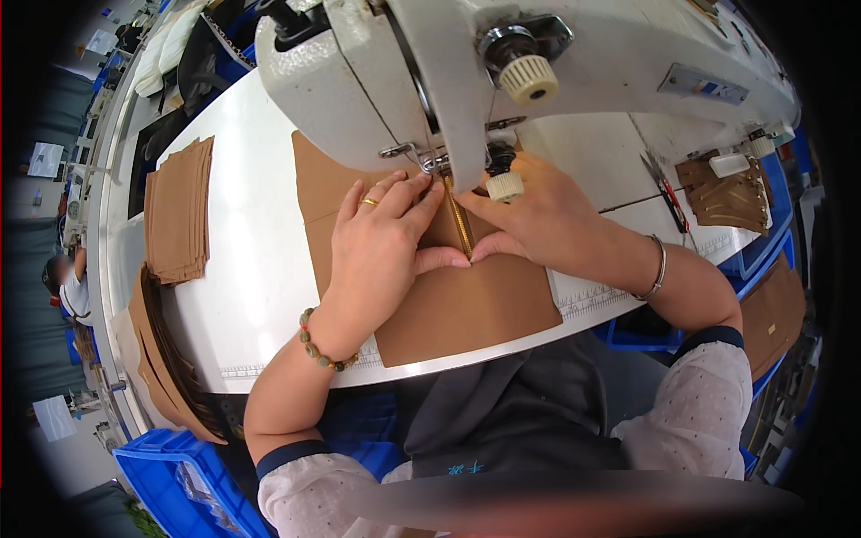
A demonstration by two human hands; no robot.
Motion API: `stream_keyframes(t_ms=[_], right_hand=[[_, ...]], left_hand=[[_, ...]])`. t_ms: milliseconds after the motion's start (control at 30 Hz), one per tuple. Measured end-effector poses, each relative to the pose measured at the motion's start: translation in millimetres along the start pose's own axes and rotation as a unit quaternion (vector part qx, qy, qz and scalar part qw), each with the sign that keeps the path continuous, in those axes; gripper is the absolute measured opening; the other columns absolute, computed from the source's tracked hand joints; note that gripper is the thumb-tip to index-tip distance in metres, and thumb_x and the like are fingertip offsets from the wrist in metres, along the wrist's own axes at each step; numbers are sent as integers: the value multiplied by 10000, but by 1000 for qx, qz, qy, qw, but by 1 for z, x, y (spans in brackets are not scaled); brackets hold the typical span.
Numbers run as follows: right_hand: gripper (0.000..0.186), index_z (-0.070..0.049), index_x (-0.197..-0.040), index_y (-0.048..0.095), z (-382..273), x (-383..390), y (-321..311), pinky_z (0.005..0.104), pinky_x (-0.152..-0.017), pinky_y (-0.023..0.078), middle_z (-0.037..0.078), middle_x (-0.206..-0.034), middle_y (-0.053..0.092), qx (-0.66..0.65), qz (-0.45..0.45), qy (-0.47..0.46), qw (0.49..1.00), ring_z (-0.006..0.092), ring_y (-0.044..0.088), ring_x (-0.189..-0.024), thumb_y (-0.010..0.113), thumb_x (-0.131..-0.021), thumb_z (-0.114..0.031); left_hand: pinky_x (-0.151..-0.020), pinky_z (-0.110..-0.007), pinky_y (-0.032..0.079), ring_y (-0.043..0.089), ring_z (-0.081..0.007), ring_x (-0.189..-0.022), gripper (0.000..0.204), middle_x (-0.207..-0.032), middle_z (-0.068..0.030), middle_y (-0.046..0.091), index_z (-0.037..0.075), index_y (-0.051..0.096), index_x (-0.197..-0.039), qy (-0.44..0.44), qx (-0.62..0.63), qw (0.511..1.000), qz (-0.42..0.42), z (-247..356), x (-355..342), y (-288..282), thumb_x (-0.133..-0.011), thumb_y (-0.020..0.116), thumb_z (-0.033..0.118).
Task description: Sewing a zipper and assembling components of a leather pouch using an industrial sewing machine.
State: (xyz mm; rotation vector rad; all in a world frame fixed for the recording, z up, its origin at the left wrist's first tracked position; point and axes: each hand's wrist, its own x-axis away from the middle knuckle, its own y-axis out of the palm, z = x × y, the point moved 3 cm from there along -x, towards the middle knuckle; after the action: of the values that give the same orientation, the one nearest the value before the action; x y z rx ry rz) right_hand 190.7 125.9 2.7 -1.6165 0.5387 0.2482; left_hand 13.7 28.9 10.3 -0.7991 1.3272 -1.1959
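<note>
A brown panel [466, 318] lies on the white sewing table [256, 314], partly under the sewing machine [619, 54]. Down its middle runs a gold-toothed zipper [461, 222], whose upper end reaches the presser foot [437, 162]. My left hand [381, 229] rests flat left of the zipper, fingertips close to the foot. On the other side, my right hand [538, 215] lies on the panel with index finger and thumb apart; a machine knob [505, 186] hides part of its other fingers. Both thumb tips meet near the zipper's lower end.
Brown pieces are stacked [179, 215] at the left, and more brown sheets [166, 359] hang over the table's left edge. Red-handled scissors [668, 195] lie right, beside a pile of zippers on brown material [722, 193]. A blue crate [179, 484] stands lower left.
</note>
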Motion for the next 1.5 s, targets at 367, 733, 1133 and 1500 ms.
stream_keyframes(t_ms=[367, 733, 1133, 1500], right_hand=[[525, -92, -1175, 721, 1, 4, -8, 416, -933, 517, 91, -1231, 675, -42, -43, -9, 998, 285, 626, -1071, 794, -774, -424], [562, -79, -1185, 738, -10, 12, -10, 441, -1067, 488, 97, -1363, 647, -50, -76, -15, 996, 294, 614, -1203, 792, -759, -441], [519, -151, -1225, 740, 6, 2, 3, 389, -849, 547, 86, -1153, 702, -14, -40, 7, 999, 279, 645, -970, 784, -800, -444], [366, -95, -936, 734, 7, -1, -24, 358, -621, 503, 13, -853, 619, -38, 97, -40, 994, 217, 612, -708, 793, -837, -443]], left_hand=[[-1083, -459, 496, 596, -347, -1317, 686, -1356, -128, 673, 7, 690, -1297, -10, 43, 999, 4, 8, 14, -1, -790, 797, 456], [-1046, -418, 535, 605, -334, -1317, 645, -1345, -133, 677, 23, 706, -1284, -4, 70, 997, -27, 19, 20, -4, -770, 835, 390], [-1078, -468, 493, 616, -333, -1292, 585, -1334, -133, 680, -1, 720, -1237, 4, 48, 999, -6, -3, -1, 5, -797, 810, 373], [-1118, -453, 471, 549, -381, -1378, 779, -1455, -227, 588, -41, 528, -1454, 66, -4, 987, -147, 28, 17, -15, -799, 798, 281]])
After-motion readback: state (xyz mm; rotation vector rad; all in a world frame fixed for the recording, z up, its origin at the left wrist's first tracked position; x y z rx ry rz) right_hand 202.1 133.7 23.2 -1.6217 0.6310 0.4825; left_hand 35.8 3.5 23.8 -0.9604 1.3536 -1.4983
